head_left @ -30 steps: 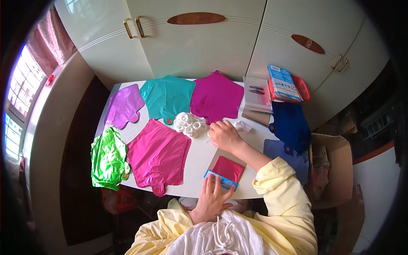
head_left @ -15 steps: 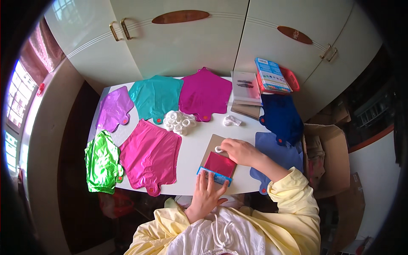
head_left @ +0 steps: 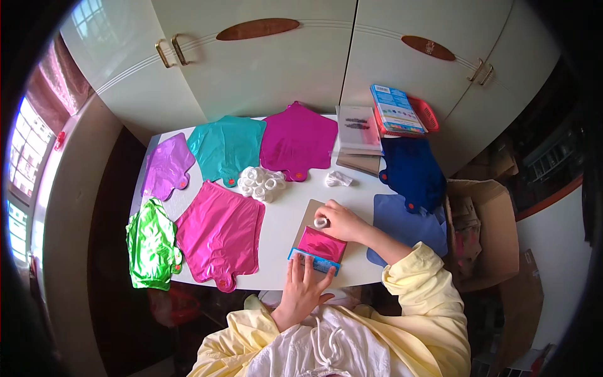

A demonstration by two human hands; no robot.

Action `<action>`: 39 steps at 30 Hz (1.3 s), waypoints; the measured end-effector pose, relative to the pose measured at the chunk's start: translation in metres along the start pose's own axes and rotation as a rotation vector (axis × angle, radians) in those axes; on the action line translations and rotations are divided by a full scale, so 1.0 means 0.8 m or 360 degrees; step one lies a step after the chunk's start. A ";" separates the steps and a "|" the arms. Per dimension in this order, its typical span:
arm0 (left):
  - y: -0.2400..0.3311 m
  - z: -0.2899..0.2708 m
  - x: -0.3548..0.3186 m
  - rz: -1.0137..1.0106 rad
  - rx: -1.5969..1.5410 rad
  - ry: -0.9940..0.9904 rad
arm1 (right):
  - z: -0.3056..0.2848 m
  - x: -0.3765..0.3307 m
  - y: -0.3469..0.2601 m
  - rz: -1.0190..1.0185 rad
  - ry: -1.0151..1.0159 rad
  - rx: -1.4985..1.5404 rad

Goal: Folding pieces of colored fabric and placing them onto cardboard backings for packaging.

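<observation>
**Foil balloon pack on white table, lower centre of frame**

Flat pink foil packet with blue edge [head_left: 319,247]: lies on brown card. Left hand [head_left: 303,290]: fingers spread open, flat, pressing packet's lower edge. Right hand [head_left: 339,221]: curled, pinching small white ribbon roll [head_left: 321,222] at packet's upper edge. Heap of white ribbon rolls [head_left: 260,183]: above, apart.

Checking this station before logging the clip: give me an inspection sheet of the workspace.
Surface: white table, mostly covered.
Job's things: flat packet with pink foil on its card; small white ring.
Clutter: foil balloons laid flat, pile of white rings, red basket holding a blue box.
Hands: left hand presses the packet's near edge; right hand pinches the white ring.
Cables: nothing seen.
Surroundings: white cupboards, open cardboard box, window at left.
</observation>
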State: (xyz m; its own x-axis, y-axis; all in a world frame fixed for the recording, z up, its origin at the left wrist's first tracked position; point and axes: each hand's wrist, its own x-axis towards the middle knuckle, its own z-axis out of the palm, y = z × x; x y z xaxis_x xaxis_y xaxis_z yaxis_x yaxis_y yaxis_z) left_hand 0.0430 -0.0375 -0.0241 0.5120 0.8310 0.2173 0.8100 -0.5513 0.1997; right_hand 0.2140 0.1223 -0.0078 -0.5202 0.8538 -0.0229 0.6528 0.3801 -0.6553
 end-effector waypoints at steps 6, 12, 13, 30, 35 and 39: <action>-0.001 0.001 -0.001 0.0006 -0.0001 -0.0012 | -0.005 -0.002 0.005 0.0035 -0.0248 0.0183; -0.001 0.000 -0.001 0.0023 0.0014 -0.0012 | -0.013 -0.010 0.003 0.0267 -0.0404 0.0407; -0.001 -0.001 -0.001 0.0033 0.0010 -0.0010 | -0.013 -0.011 0.004 0.0286 -0.0423 0.0474; -0.003 -0.013 0.006 0.0043 0.0053 0.0058 | -0.026 -0.007 -0.012 0.0108 -0.0350 0.0018; -0.009 -0.014 0.010 0.0120 0.0330 0.0095 | 0.004 0.006 -0.001 -0.0678 0.0188 -0.0435; -0.010 -0.018 0.018 0.0140 0.0344 0.0145 | 0.015 0.014 0.010 -0.1019 0.0298 -0.0765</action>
State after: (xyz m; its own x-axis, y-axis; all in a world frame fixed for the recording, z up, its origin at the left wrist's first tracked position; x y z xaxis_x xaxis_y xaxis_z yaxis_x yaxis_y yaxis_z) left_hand 0.0397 -0.0224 -0.0087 0.5636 0.7650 0.3118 0.8106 -0.5847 -0.0306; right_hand 0.2065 0.1306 -0.0222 -0.7991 0.4490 0.3999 0.4476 0.8883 -0.1029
